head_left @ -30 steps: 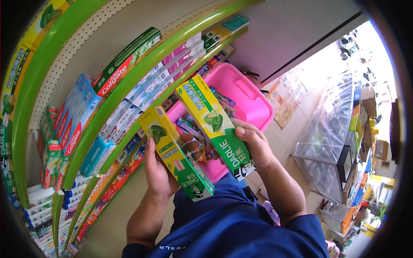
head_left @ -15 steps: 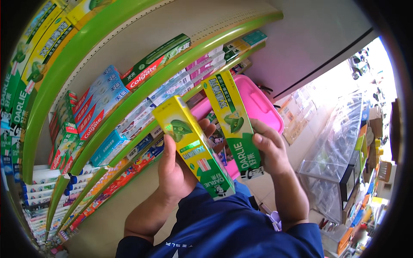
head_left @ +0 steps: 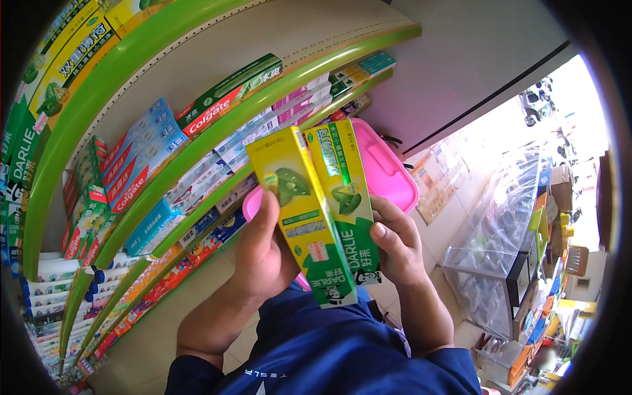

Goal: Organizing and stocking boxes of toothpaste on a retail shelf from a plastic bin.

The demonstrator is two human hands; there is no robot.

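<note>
Yellow-and-green oblong cardboard box (head_left: 304,209) clasped in the left hand (head_left: 264,253), matching yellow-and-green carton (head_left: 345,201) in the right hand (head_left: 400,253), over a pink plastic tub (head_left: 392,172). Probably light, smooth, dentable; best held by long edges.

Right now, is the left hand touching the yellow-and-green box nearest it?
Touching: the head view shows the left hand holding the yellow-and-green box, its thumb against the left edge.

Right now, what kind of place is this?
Probably a shop: shelves hold rows of toothpaste boxes, and the box in the left hand looks like others on display.
</note>
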